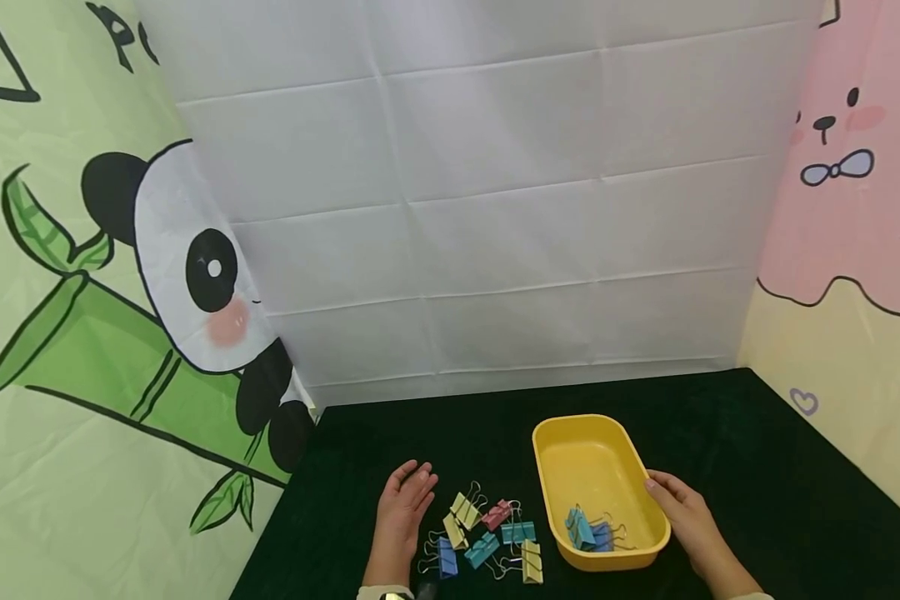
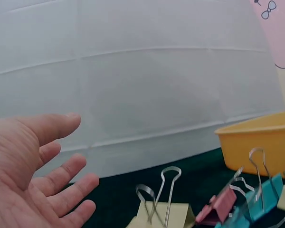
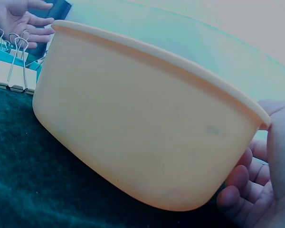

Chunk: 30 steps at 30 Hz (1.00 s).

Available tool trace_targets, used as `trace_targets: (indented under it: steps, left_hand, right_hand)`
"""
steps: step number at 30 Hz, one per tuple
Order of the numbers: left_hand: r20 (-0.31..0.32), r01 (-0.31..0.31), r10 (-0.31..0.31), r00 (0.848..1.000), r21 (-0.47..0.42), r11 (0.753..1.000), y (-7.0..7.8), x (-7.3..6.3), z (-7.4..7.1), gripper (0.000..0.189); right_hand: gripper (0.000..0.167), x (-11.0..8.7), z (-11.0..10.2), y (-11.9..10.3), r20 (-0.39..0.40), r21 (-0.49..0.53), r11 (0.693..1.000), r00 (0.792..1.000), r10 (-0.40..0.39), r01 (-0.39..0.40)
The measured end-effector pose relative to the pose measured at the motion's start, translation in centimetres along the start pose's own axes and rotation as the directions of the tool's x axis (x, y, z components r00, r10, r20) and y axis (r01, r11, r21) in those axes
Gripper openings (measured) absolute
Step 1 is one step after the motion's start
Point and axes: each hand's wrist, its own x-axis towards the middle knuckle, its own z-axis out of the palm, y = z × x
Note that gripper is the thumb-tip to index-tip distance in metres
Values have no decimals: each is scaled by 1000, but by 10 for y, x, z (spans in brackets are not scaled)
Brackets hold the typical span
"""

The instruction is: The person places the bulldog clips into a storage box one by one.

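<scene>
My right hand (image 1: 680, 508) pinches the right rim of a yellow plastic tub (image 1: 588, 458), thumb over the rim and fingers curled against the outer wall. Inside the tub's near end lie a teal binder clip (image 1: 580, 529) and a blue binder clip (image 1: 604, 537). Left of the tub, several binder clips sit loosely bunched: a pink clip (image 1: 497, 514), a yellow clip (image 1: 466, 510), a teal clip (image 1: 482, 550) and a blue clip (image 1: 446, 557) among them. My left hand (image 2: 42, 175) hovers beside this bunch, palm turned inward, fingers spread and holding nothing.
A dark green cloth (image 1: 435, 433) covers the table. Behind it hangs a white creased sheet (image 1: 495, 250). A panda-print curtain (image 1: 82, 467) stands on the left, a pink and cream printed curtain (image 1: 855, 375) on the right.
</scene>
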Motion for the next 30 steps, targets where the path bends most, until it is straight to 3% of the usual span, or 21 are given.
trace_targets:
  steps: [9,15,23,30]
  left_hand:
    - [-38,73,-72,997,28,997,-5,-18,-18,69]
    - [-36,106,-102,994,125,986,-6,-27,-26,69]
    - [-35,154,-149,988,205,967,-7,-31,-27,63]
    - [-4,176,-180,984,217,960,-11,-31,-31,65]
  right_hand:
    - [78,0,-2,-2,12,5,1000,1000,1,-1]
    - [77,0,-1,-2,16,-5,1000,1000,3,-3]
    - [75,0,-1,-2,11,-4,1000,1000,-12,12]
    - [75,0,-1,-2,12,-4,1000,1000,-7,7]
